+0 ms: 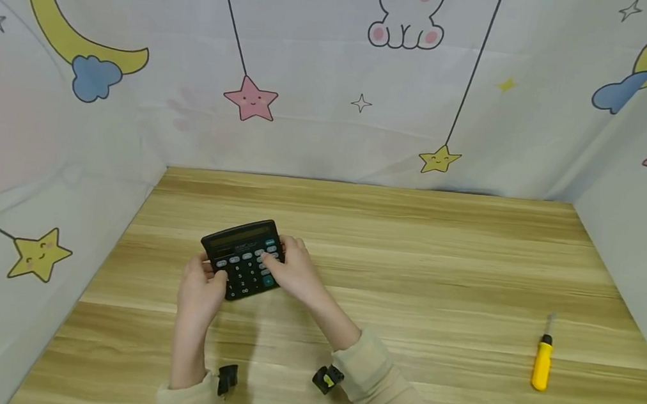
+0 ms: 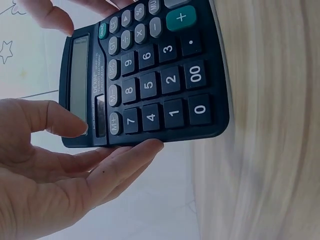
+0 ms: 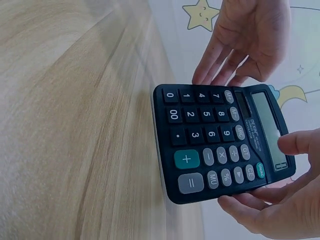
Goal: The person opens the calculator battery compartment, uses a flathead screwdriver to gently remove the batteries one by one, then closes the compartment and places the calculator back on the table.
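Both hands hold a black calculator (image 1: 245, 266), tilted with its keys towards the head camera. My left hand (image 1: 200, 287) grips its left edge, thumb on the front and fingers behind. On the opposite edge, my right hand (image 1: 294, 273) pinches it, with the thumb over the keys in the head view. The left wrist view has the left thumb (image 2: 65, 120) by the display corner and fingers along the side. A digit like 0 shows on the display (image 3: 270, 130) in the right wrist view, near the right thumb.
A yellow-handled screwdriver (image 1: 542, 369) lies far right on the wooden table (image 1: 411, 254). Cloth walls (image 1: 325, 54) printed with stars and moons enclose the back and sides. Black wrist mounts (image 1: 328, 379) sit at both sleeves.
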A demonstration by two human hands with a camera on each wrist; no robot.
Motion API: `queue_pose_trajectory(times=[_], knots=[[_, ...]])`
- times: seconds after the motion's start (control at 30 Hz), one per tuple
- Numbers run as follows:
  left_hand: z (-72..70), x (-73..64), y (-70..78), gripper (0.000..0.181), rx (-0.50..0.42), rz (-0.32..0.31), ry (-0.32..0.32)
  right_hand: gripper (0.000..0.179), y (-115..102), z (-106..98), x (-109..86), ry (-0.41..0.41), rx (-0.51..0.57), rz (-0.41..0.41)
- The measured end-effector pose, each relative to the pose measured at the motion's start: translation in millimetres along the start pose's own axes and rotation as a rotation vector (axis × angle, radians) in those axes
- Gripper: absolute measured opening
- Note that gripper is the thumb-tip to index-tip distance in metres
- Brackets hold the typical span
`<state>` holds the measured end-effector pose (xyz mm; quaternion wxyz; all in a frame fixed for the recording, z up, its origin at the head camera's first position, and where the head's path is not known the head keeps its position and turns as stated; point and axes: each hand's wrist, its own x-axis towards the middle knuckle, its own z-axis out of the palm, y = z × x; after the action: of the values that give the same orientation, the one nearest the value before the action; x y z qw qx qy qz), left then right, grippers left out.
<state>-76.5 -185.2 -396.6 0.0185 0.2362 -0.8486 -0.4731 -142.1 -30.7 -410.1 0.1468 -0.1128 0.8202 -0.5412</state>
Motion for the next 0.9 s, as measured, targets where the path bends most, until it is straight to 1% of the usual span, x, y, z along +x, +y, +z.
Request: queue_pose_trajectory(times=[0.2, 0.4, 0.9], knots=[[-0.2, 0.9, 0.0, 0.057, -0.016, -0.005, 0.009, 0.06, -0.5, -1.0, -0.4, -0.002, -0.015, -0.008], [-0.1, 0.6, -0.5, 0.055, -0.037, 0.005, 0.036, 0.07, -2.2, -1.8, 0.8, 0.005, -0.02, -0.014], [-3.1, -1.0, 2.7, 0.058, -0.044, -0.006, 0.037, 0.068, -6.6, -3.5, 1.7, 0.013, -0.002, -0.031]])
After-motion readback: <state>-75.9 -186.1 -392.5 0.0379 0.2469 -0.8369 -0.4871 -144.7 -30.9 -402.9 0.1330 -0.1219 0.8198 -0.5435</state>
